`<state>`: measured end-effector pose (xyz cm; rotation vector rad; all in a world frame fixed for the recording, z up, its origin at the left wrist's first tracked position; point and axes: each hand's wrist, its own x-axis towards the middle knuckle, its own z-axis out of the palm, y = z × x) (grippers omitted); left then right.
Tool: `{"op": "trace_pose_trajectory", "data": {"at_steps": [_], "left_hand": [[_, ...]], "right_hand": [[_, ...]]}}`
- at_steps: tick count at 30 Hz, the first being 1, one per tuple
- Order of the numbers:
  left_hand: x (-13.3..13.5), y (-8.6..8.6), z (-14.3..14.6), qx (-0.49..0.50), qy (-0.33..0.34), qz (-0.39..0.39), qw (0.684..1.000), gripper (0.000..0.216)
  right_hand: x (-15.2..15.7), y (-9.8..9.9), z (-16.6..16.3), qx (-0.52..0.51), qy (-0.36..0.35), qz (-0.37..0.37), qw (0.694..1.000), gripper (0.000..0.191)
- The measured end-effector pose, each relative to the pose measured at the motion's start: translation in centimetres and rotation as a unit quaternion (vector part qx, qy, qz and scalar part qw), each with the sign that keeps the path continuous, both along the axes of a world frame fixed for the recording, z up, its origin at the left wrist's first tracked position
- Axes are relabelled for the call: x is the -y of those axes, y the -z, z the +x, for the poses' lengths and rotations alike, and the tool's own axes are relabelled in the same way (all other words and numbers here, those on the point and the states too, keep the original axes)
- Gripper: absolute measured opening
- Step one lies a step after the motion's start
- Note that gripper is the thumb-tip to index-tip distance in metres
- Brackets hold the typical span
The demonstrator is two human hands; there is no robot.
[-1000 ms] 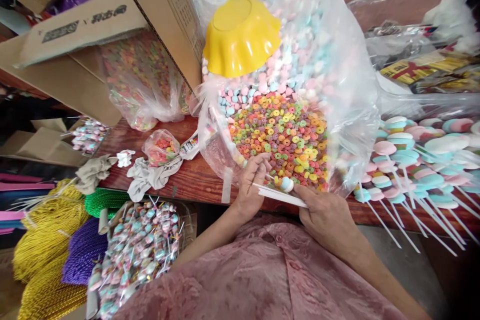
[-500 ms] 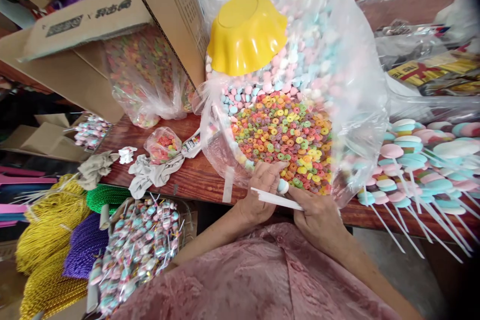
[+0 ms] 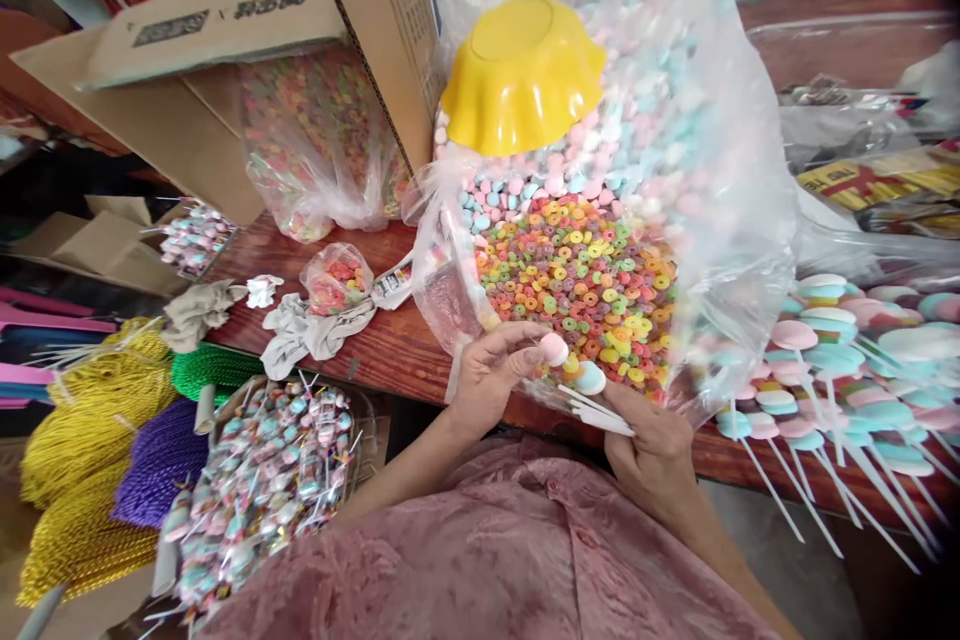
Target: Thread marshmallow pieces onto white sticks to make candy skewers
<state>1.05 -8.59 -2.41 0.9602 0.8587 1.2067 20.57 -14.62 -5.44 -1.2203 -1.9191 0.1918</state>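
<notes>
1. At the left, yellow cord bundles [image 3: 97,445] lie near many wrapped candies [image 3: 270,470].
2. The left hand [image 3: 484,380] has its fingers pinched together on a pink marshmallow [image 3: 553,350].
3. Just beyond it are gummy rings [image 3: 581,280], with a yellow bowl [image 3: 525,75] (it is upside down) farther back.
4. The right hand [image 3: 654,440] has its fingers folded on white sticks [image 3: 601,417], near a blue-and-white marshmallow [image 3: 590,378].
5. At the right, marshmallow lollipops [image 3: 836,360] lie on the wooden surface [image 3: 394,335].
</notes>
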Motion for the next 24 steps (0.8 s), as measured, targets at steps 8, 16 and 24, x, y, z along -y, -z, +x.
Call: {"op": "trace_pose_trajectory", "data": {"at_steps": [8,16,24], "left_hand": [[-0.2,-0.7,1.5,0.059,0.015,-0.110,0.992,0.041],[-0.4,-1.5,3.8,0.147,-0.013,-0.073,0.986,0.038],[0.2,-2.0,5.9,0.233,-0.010,-0.114,0.966,0.035]], "right_hand": [[0.0,0.4,0.2,0.045,-0.001,0.036,0.998,0.046],[-0.8,0.0,-0.8,0.039,-0.003,0.069,0.997,0.039],[-1.1,-1.0,-1.7,-0.024,0.001,0.051,0.998,0.035]]}}
